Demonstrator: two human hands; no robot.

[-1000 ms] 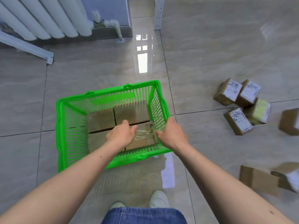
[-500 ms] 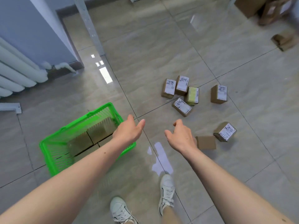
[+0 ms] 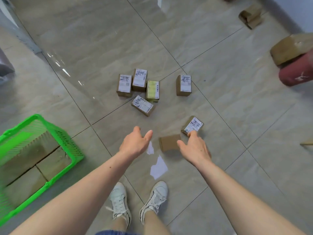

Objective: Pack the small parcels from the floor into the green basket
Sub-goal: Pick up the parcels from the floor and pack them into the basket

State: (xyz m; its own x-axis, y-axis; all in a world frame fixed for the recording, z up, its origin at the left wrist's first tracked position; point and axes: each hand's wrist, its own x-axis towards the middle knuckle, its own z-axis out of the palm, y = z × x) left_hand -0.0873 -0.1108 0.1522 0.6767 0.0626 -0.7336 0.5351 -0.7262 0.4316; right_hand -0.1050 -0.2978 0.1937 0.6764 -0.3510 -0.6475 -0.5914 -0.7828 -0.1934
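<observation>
Head view: the right hand [image 3: 194,148] is spread open and empty, its fingertips at the near edge of a labelled parcel [image 3: 193,126], with a plain brown parcel [image 3: 170,142] just inside its thumb. The left hand [image 3: 135,143] hovers open and empty beside it. Five more parcels [image 3: 144,92] lie beyond the hands, and far to the left the green basket [image 3: 74,150] holds brown boxes [image 3: 33,160] packed flat.
</observation>
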